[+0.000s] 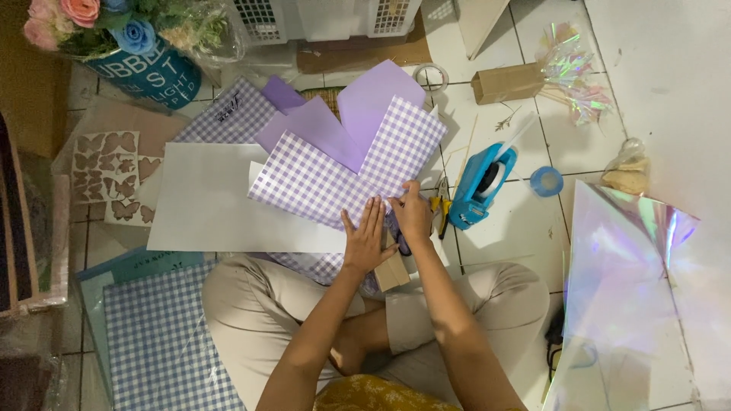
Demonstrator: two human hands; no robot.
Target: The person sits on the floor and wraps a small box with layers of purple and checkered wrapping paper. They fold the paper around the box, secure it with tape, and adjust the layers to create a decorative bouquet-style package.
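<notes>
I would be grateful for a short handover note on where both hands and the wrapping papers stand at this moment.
Left hand: flat, fingers spread, pressing the lower corner of the purple gingham sheet.
Right hand: pinching the same sheet's edge beside the left.
Plain lilac sheets lie fanned under the gingham sheet, all on a white sheet on the tiled floor.
Blue tape dispenser and a small blue tape roll sit just right of the hands.
Done: papers layered.
Left: no tape is visibly applied yet; iridescent film lies unused at the right.

Matt checked purple paper [346, 179] lies over a smooth white card sheet [209, 202], beside a glossy blue plastic tape dispenser [476, 186] and shiny iridescent film [620, 304].
</notes>
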